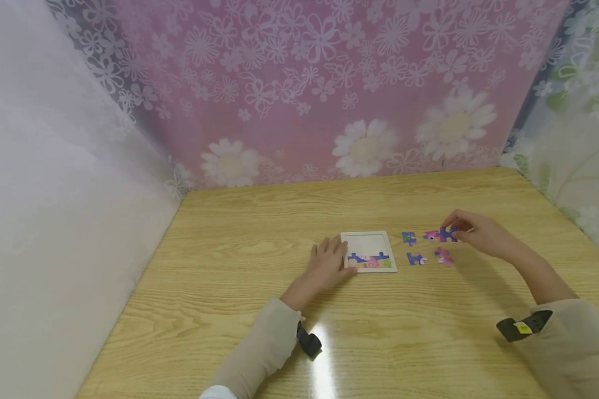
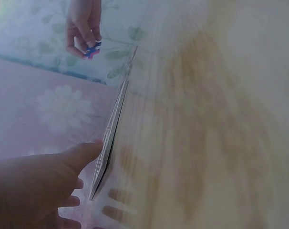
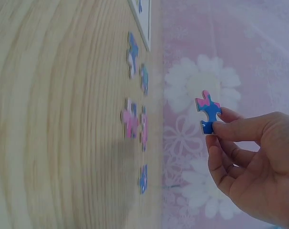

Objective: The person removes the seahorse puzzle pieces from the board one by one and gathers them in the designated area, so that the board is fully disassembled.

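Between thumb and fingers my right hand (image 1: 486, 237) pinches a blue and pink puzzle piece (image 3: 211, 112), held above the table in the right wrist view. My left hand (image 1: 324, 267) lies with spread fingers at the left edge of a white-rimmed puzzle board (image 1: 393, 259); its thumb touches the rim (image 2: 106, 155). Joined pieces (image 1: 371, 261) fill the board's lower part, and its upper part is bare white. Loose pieces lie to the board's right, among them a blue-green one (image 1: 408, 238), a blue one (image 1: 416, 259) and a pink one (image 1: 443, 256).
The wooden table (image 1: 219, 238) reaches back to a pink flowered curtain (image 1: 289, 111). Pale coverings stand at the left (image 1: 70, 194) and right (image 1: 579, 122). Dark straps circle both wrists over beige sleeves.
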`<state>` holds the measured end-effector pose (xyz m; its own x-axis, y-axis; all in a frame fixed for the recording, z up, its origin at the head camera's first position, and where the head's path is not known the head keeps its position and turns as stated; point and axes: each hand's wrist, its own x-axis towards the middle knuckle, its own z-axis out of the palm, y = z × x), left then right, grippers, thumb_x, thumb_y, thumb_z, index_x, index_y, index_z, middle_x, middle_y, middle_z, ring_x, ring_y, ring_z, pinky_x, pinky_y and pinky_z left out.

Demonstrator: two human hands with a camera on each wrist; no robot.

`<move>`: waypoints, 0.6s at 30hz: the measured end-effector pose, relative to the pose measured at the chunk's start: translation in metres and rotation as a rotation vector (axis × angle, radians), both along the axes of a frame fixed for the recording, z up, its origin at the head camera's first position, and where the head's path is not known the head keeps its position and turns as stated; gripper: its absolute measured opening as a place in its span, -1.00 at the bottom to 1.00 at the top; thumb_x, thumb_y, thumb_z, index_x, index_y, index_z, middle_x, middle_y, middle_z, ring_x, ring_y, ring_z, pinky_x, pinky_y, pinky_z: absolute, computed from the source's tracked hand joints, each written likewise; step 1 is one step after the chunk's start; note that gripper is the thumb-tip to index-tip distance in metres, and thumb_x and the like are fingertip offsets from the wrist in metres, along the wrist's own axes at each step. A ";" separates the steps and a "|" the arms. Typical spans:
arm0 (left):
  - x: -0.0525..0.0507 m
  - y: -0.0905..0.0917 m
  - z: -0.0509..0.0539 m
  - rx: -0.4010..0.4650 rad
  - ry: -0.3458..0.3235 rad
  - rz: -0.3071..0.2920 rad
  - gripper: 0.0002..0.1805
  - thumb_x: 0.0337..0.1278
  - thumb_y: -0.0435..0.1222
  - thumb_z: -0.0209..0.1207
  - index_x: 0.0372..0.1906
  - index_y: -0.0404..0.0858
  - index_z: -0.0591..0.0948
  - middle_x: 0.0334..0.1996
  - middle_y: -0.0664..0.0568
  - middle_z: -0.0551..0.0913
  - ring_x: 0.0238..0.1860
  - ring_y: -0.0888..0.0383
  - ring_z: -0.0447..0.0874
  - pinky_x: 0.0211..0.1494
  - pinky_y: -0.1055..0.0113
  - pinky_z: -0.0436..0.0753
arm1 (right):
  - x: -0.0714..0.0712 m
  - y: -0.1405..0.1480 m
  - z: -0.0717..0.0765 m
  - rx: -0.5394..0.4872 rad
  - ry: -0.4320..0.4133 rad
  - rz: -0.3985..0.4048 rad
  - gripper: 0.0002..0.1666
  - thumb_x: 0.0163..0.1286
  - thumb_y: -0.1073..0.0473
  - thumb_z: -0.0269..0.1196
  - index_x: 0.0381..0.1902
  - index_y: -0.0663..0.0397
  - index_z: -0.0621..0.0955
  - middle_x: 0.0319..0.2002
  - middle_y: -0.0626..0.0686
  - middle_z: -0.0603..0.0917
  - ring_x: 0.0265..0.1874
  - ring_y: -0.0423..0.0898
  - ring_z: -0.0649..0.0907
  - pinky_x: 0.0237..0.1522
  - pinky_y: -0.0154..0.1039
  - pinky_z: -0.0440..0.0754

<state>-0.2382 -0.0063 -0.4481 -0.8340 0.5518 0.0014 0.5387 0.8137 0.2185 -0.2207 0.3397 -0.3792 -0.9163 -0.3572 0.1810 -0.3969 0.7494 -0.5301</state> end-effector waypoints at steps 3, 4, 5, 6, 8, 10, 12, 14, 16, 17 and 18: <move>-0.001 -0.003 -0.001 0.016 -0.038 0.021 -0.18 0.18 0.20 -0.06 0.41 -0.19 0.11 0.40 -0.12 -0.02 0.35 -0.24 -0.13 0.25 -0.20 -0.05 | 0.002 0.011 -0.001 0.017 0.009 -0.002 -0.75 0.23 0.50 0.13 -0.15 0.21 0.54 -0.25 0.16 0.59 -0.26 0.18 0.57 -0.37 -0.10 0.54; -0.001 -0.004 0.000 0.022 -0.048 0.025 -0.17 0.18 0.19 -0.06 0.41 -0.19 0.10 0.40 -0.13 -0.02 0.35 -0.26 -0.13 0.25 -0.20 -0.06 | 0.003 0.015 -0.002 0.023 0.015 -0.005 -0.76 0.23 0.49 0.14 -0.15 0.21 0.54 -0.26 0.15 0.60 -0.27 0.18 0.58 -0.37 -0.11 0.55; -0.001 -0.004 0.000 0.022 -0.056 0.029 -0.17 0.18 0.20 -0.06 0.41 -0.19 0.10 0.40 -0.13 -0.02 0.35 -0.27 -0.14 0.25 -0.20 -0.07 | 0.003 0.018 -0.003 0.026 0.015 -0.006 -0.76 0.24 0.49 0.13 -0.15 0.21 0.54 -0.25 0.16 0.59 -0.26 0.18 0.57 -0.36 -0.10 0.54; -0.001 -0.005 0.000 0.021 -0.062 0.030 -0.16 0.17 0.20 -0.06 0.42 -0.19 0.09 0.40 -0.14 -0.02 0.34 -0.28 -0.15 0.26 -0.19 -0.08 | 0.004 0.022 -0.003 0.023 0.014 -0.007 -0.77 0.25 0.48 0.13 -0.14 0.21 0.54 -0.24 0.17 0.59 -0.26 0.19 0.57 -0.36 -0.08 0.54; -0.001 -0.005 0.001 0.016 -0.067 0.034 -0.16 0.17 0.20 -0.06 0.42 -0.19 0.08 0.40 -0.14 -0.04 0.35 -0.28 -0.17 0.27 -0.18 -0.09 | 0.006 0.028 -0.005 0.027 0.014 -0.023 -0.77 0.26 0.47 0.13 -0.14 0.21 0.54 -0.23 0.19 0.59 -0.25 0.20 0.56 -0.35 -0.08 0.54; 0.000 -0.004 0.000 0.010 -0.068 0.035 -0.16 0.17 0.20 -0.06 0.42 -0.18 0.07 0.40 -0.14 -0.04 0.35 -0.28 -0.19 0.27 -0.17 -0.11 | 0.008 0.033 -0.007 0.029 0.008 -0.034 -0.78 0.26 0.47 0.13 -0.14 0.22 0.55 -0.21 0.21 0.58 -0.24 0.20 0.56 -0.35 -0.11 0.54; 0.000 -0.004 0.001 -0.005 -0.068 0.036 -0.16 0.17 0.21 -0.07 0.43 -0.17 0.07 0.41 -0.14 -0.04 0.35 -0.28 -0.20 0.27 -0.17 -0.11 | 0.008 0.037 -0.009 0.030 0.003 -0.043 -0.78 0.26 0.47 0.14 -0.15 0.22 0.55 -0.20 0.24 0.58 -0.24 0.21 0.56 -0.37 -0.16 0.54; 0.000 -0.003 0.000 -0.024 -0.064 0.037 -0.16 0.16 0.22 -0.09 0.43 -0.15 0.08 0.40 -0.13 -0.03 0.35 -0.28 -0.20 0.27 -0.17 -0.11 | 0.008 0.040 -0.011 0.031 -0.005 -0.048 -0.79 0.25 0.47 0.14 -0.16 0.23 0.56 -0.20 0.25 0.58 -0.24 0.22 0.56 -0.39 -0.20 0.53; 0.001 -0.002 0.001 -0.037 -0.062 0.038 -0.17 0.16 0.22 -0.10 0.42 -0.15 0.08 0.40 -0.12 -0.02 0.35 -0.28 -0.20 0.27 -0.18 -0.10 | 0.009 0.043 -0.013 0.034 -0.016 -0.050 -0.80 0.25 0.47 0.14 -0.17 0.23 0.56 -0.19 0.26 0.58 -0.23 0.24 0.56 -0.37 -0.17 0.53; 0.001 -0.002 0.001 -0.042 -0.061 0.038 -0.17 0.16 0.22 -0.10 0.42 -0.15 0.08 0.40 -0.12 -0.02 0.35 -0.28 -0.20 0.26 -0.18 -0.10 | 0.009 0.045 -0.014 0.031 -0.026 -0.049 -0.80 0.26 0.47 0.13 -0.17 0.23 0.56 -0.17 0.27 0.58 -0.21 0.26 0.55 -0.36 -0.13 0.54; 0.002 -0.002 0.002 -0.043 -0.062 0.040 -0.17 0.16 0.22 -0.10 0.42 -0.15 0.09 0.40 -0.12 -0.01 0.35 -0.28 -0.20 0.26 -0.19 -0.10 | 0.009 0.046 -0.015 0.024 -0.036 -0.047 -0.80 0.26 0.47 0.13 -0.17 0.24 0.56 -0.17 0.28 0.57 -0.20 0.28 0.54 -0.34 -0.09 0.54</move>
